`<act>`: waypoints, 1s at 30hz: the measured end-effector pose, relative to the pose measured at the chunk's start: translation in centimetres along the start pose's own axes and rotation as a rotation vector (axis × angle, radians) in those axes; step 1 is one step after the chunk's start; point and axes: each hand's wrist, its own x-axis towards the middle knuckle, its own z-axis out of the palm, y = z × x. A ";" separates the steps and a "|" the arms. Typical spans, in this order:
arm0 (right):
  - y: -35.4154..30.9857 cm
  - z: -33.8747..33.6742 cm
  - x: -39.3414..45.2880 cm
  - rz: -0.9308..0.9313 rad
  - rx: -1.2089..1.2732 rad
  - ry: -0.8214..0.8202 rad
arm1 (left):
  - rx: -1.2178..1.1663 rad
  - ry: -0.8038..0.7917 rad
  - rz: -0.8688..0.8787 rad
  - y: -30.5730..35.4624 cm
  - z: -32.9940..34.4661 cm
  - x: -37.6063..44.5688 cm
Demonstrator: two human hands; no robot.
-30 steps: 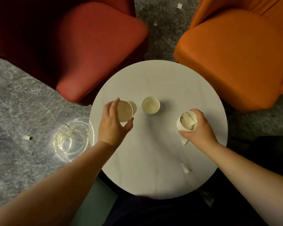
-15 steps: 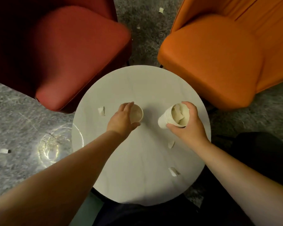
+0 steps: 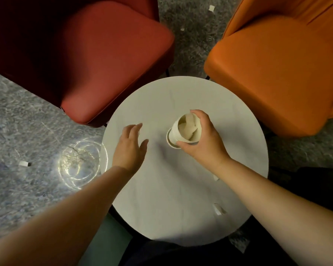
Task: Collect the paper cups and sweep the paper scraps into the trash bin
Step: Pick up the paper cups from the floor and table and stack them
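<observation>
Two nested paper cups (image 3: 183, 131), light and easily crushed, sit tilted on the counter (image 3: 181, 198) in the right hand (image 3: 204, 143)'s curled grip around the wall; left hand (image 3: 130, 145) hovers spread, holding nothing

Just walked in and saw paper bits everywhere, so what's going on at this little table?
A person is clearing up at a small round table. The right hand grips a tilted paper cup stuffed with scraps, lowering it into another cup that stands on the table. The left hand hovers open beside it, holding nothing. A couple of paper scraps lie on the near side of the table, and more lie on the floor. No trash bin is clearly in view.
</observation>
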 end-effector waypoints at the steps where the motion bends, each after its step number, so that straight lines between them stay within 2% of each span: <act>1: 0.4 0.7 0.2 0.011 -0.030 -0.012 | 0.001 0.026 -0.035 -0.7 -0.2 0.3; 7: 3.0 2.3 0.9 0.049 -0.178 -0.107 | 0.045 0.007 -0.144 -3.4 0.3 3.0; 12: 4.2 1.4 0.8 0.059 -0.173 -0.077 | 0.042 -0.089 -0.215 -3.7 2.4 5.5; 17: 5.2 0.2 0.2 0.060 -0.179 -0.056 | 0.029 -0.041 -0.353 -3.4 3.9 7.0; 25: 6.8 -1.1 -0.6 0.074 -0.169 -0.025 | -0.005 -0.051 -0.385 -2.6 4.2 5.8; 28: 7.6 -1.9 -1.1 0.083 -0.162 -0.002 | -0.145 -0.020 -0.442 0.2 4.5 4.9; 30: 8.2 -2.6 -1.5 0.092 -0.158 0.009 | -0.365 0.002 -0.472 3.8 4.6 4.1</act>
